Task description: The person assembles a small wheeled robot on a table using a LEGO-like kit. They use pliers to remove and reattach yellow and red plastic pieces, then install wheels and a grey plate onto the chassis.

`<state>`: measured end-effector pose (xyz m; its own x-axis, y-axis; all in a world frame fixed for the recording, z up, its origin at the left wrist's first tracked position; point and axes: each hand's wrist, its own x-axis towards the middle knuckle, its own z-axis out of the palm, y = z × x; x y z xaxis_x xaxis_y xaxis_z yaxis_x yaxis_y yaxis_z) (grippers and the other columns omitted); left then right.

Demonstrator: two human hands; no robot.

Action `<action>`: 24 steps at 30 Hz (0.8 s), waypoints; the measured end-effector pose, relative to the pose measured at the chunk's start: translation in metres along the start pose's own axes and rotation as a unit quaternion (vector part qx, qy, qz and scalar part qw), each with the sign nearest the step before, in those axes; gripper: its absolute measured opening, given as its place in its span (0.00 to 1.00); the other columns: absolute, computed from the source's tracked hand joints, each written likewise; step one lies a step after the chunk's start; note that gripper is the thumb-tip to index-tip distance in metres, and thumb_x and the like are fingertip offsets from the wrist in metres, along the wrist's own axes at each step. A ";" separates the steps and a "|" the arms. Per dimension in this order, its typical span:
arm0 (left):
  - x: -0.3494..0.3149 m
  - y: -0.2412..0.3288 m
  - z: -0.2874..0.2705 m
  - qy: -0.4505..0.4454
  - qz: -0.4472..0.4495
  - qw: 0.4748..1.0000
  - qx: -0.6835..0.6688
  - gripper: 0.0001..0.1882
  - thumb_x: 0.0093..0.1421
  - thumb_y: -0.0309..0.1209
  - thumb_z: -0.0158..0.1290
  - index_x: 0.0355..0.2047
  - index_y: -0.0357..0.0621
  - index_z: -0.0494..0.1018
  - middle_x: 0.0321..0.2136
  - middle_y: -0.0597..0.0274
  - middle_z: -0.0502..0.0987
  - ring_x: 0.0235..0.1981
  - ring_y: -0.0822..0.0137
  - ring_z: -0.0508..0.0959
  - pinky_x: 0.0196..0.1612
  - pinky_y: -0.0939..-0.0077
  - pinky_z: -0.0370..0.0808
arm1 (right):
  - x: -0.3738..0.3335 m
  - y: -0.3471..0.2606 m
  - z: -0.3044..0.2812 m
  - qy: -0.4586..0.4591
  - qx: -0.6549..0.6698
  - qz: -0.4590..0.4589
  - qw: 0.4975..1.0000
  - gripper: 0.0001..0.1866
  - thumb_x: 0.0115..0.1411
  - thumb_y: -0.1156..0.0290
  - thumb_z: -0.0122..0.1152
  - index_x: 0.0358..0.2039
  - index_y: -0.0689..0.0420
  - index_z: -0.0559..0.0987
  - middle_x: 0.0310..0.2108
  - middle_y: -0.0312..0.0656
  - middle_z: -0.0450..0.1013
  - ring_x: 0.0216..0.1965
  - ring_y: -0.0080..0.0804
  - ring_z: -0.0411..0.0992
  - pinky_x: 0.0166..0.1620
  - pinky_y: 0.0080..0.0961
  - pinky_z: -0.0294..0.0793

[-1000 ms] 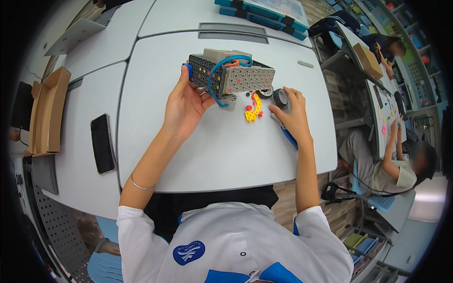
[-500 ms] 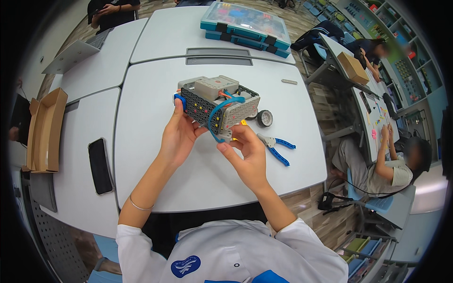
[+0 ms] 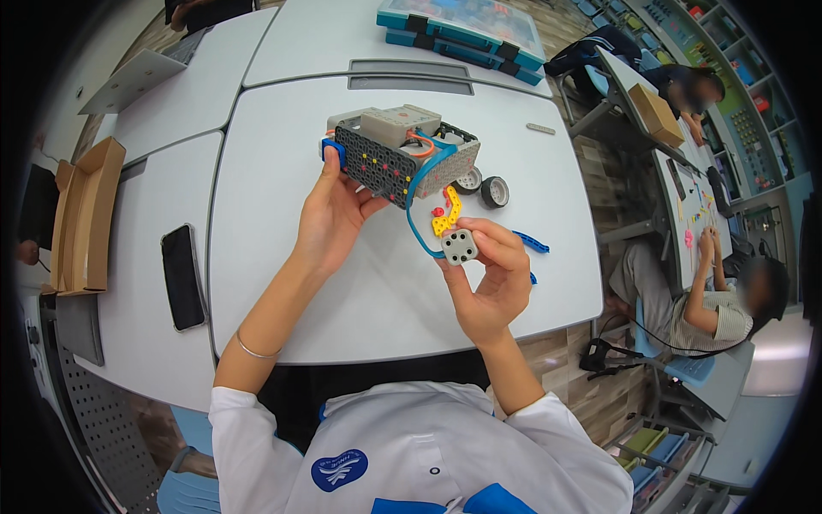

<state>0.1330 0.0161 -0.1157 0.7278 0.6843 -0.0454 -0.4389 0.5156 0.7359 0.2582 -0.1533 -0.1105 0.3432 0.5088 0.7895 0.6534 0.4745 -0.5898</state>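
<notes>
My left hand [image 3: 330, 214] grips the left side of a toy robot chassis [image 3: 385, 167], lifted above the white table. The chassis has dark grey perforated plates with red and yellow pins, a light grey block [image 3: 401, 122] on top and a blue piece [image 3: 334, 153] by my thumb. From it a teal cable [image 3: 414, 210] runs down to a small grey square sensor-like module [image 3: 460, 246] with dark holes. My right hand [image 3: 492, 283] pinches that module between thumb and fingers. Just beyond it lie yellow perforated pieces [image 3: 449, 214] and a small red part [image 3: 437, 212].
Two small wheels [image 3: 494, 192] lie right of the chassis. Blue-handled pliers [image 3: 533, 242] are partly hidden behind my right hand. A phone [image 3: 182, 278] and an open cardboard box [image 3: 87, 227] are at left; stacked teal cases [image 3: 462, 34] stand at the back. People sit at right.
My right hand has moved right and slightly down, drawing the grey module away from the chassis on its cable. The yellow pieces now show more fully. My view has shifted a little.
</notes>
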 end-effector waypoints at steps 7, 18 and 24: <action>0.000 0.001 0.001 -0.001 0.004 1.000 -0.003 0.30 0.74 0.56 0.36 0.63 0.47 0.64 0.54 0.63 0.75 0.51 0.72 0.76 0.55 0.70 0.75 | -0.001 -0.003 0.002 0.006 0.080 0.082 0.993 0.28 0.51 0.88 0.72 0.51 0.61 0.72 0.53 0.55 0.73 0.48 0.36 0.78 0.43 0.25 0.86; -0.002 -0.001 0.009 0.011 -0.010 1.000 0.028 0.31 0.74 0.58 0.35 0.60 0.45 0.64 0.49 0.59 0.75 0.51 0.68 0.78 0.53 0.68 0.79 | 0.003 -0.016 -0.006 0.000 0.146 0.164 0.976 0.30 0.49 0.82 0.77 0.49 0.61 0.69 0.47 0.45 0.72 0.46 0.31 0.77 0.47 0.25 0.80; -0.001 -0.001 0.003 -0.002 -0.017 1.000 0.018 0.30 0.74 0.58 0.34 0.63 0.49 0.63 0.52 0.62 0.75 0.54 0.69 0.75 0.57 0.67 0.74 | 0.013 -0.026 -0.010 -0.026 0.115 0.288 0.950 0.25 0.55 0.78 0.73 0.52 0.62 0.72 0.47 0.45 0.74 0.45 0.28 0.77 0.45 0.24 0.79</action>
<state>0.1348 0.0133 -0.1144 0.7440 0.6647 -0.0688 -0.3942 0.5197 0.7580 0.2522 -0.1659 -0.0836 0.5614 0.7640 0.3182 0.2010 0.2471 -0.9479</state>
